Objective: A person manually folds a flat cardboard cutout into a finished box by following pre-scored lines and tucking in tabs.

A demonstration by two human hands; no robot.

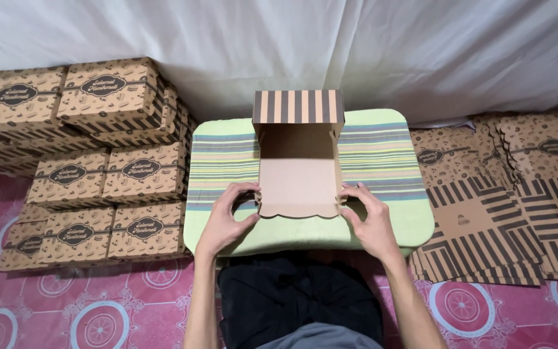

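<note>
A white cloth backdrop (421,45) fills the top of the view, above a pink floor mat (117,304) printed with round white patterns. On the mat to the left sits a stack of folded brown printed boxes (92,168); about nine show a face, though those at the edge are cut off and the exact count cannot be told. To the right lies a heap of flat unfolded box blanks (505,200), overlapping in roughly three fanned piles; the number of sheets cannot be told. In the middle stands one small desk (382,161) with a green, striped top. On it rests one half-formed open box (297,174), plain brown inside, its striped lid flap standing upright at the far side and a scalloped flap toward the person. The left hand (224,220) grips the box's near left corner, fingers curled on the side wall. The right hand (369,216) likewise pinches the near right corner, fingers bent over the edge.
</note>
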